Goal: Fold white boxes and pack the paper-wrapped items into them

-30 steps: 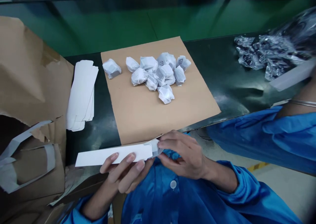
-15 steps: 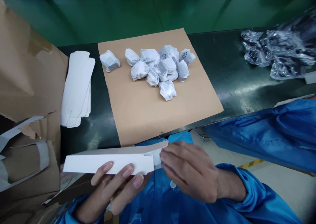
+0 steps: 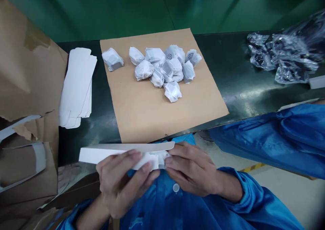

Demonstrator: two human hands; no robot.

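A long white carton [image 3: 101, 153] lies sideways in front of me, its open end with a raised flap pointing right. My left hand [image 3: 124, 179] is closed around the carton near that end. At the opening my right hand [image 3: 190, 169] pinches a small white wrapped piece [image 3: 162, 158], which sits partly inside the carton; its far part is hidden by the fingers. Beyond my hands, several paper-wrapped pieces [image 3: 172, 67] are clustered on a brown cardboard sheet [image 3: 142, 118], with one wrapped piece [image 3: 112, 59] apart at its left.
A stack of flat white cartons [image 3: 76, 84] lies left of the sheet on the dark bench [image 3: 220, 67]. A large torn cardboard box [image 3: 27, 71] stands at far left. Crumpled clear plastic bags [image 3: 284, 57] lie at right, near another person's blue sleeve [image 3: 269, 132].
The carton has shifted right and turned slightly. My left hand has moved up and wrapped further over its front. The right hand stays at the open end with the wrapped piece.
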